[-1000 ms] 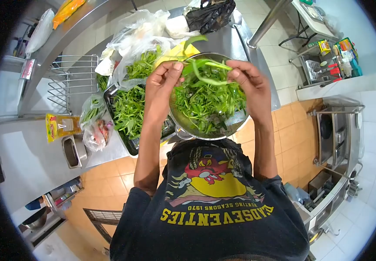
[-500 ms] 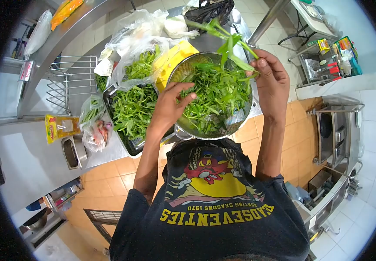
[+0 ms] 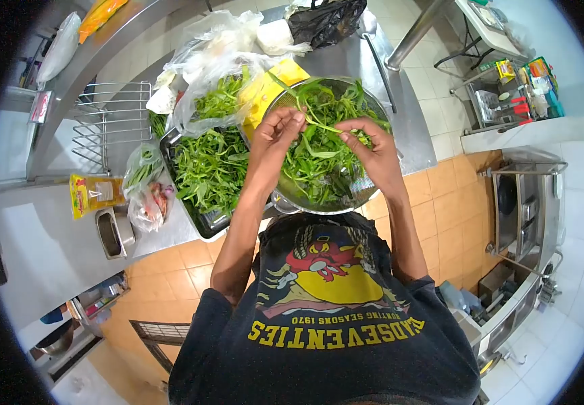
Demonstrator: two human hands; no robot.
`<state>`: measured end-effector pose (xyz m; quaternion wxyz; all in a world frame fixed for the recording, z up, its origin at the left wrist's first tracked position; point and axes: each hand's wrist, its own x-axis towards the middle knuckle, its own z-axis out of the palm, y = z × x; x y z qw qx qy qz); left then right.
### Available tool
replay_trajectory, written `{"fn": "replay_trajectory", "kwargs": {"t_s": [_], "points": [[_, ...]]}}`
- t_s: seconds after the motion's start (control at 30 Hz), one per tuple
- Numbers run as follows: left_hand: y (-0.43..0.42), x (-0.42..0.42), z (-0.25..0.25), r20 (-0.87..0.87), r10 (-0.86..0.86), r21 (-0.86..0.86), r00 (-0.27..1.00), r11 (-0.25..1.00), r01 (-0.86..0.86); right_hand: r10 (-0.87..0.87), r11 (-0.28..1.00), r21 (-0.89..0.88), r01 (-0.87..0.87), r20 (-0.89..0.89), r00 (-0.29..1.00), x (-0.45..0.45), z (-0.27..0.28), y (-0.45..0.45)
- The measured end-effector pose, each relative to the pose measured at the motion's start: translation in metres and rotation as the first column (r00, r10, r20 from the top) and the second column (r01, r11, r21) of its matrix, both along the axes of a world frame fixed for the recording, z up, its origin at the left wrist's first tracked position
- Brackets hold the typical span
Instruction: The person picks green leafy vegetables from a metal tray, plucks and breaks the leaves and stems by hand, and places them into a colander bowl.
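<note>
Over a metal strainer (image 3: 366, 197) full of cut greens (image 3: 325, 172), both hands hold one green stem (image 3: 320, 125) between them. My left hand (image 3: 280, 138) pinches its leafy end with thumb and forefinger. My right hand (image 3: 373, 150) pinches the other end, close to the strainer's right side. Left of the strainer, a black tray (image 3: 205, 233) is heaped with leafy greens (image 3: 209, 172). A yellow board (image 3: 265, 91) lies partly under the strainer's far left edge. The strainer's bottom is mostly hidden by greens.
Clear plastic bags (image 3: 217, 50) and a black bag (image 3: 325, 23) lie at the table's far side. A wire rack (image 3: 113, 125), a yellow packet (image 3: 96, 194) and a small steel container (image 3: 111, 233) are at left. A metal post (image 3: 413, 40) rises at upper right.
My right hand has moved from the strainer's upper right back inward with the stem. My left hand, empty half a second ago, has risen and taken hold of the stem.
</note>
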<state>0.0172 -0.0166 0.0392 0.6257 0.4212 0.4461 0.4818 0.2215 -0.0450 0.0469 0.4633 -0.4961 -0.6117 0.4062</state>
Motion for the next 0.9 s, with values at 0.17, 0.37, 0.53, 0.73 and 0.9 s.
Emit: {"fn": "replay_trajectory", "kwargs": {"t_s": [0.17, 0.37, 0.53, 0.73, 0.9], "points": [[-0.002, 0.005, 0.005, 0.111, 0.073, -0.016, 0.991, 0.997, -0.072, -0.016, 0.999, 0.046, 0.013, 0.069, 0.998, -0.001, 0.001, 0.001], [0.003, -0.005, 0.003, -0.107, 0.199, 0.137, 0.974, 0.973, -0.184, -0.08, 0.997, 0.017, 0.08, -0.002, 0.997, 0.002, 0.006, 0.008], [0.0, -0.009, 0.025, -0.471, 0.498, 0.688, 0.728, 0.724, -0.05, -0.061, 0.998, -0.025, 0.061, 0.005, 0.998, 0.005, 0.023, 0.013], [0.006, -0.013, 0.027, -0.629, 0.564, 0.753, 0.535, 0.613, 0.238, -0.007, 1.0, -0.006, 0.007, 0.005, 1.0, 0.0, 0.022, 0.023], [0.007, -0.016, 0.022, -0.679, 0.447, 0.666, 0.583, 0.709, 0.232, -0.01, 1.0, -0.021, 0.009, -0.079, 0.997, -0.01, 0.021, 0.021]]}}
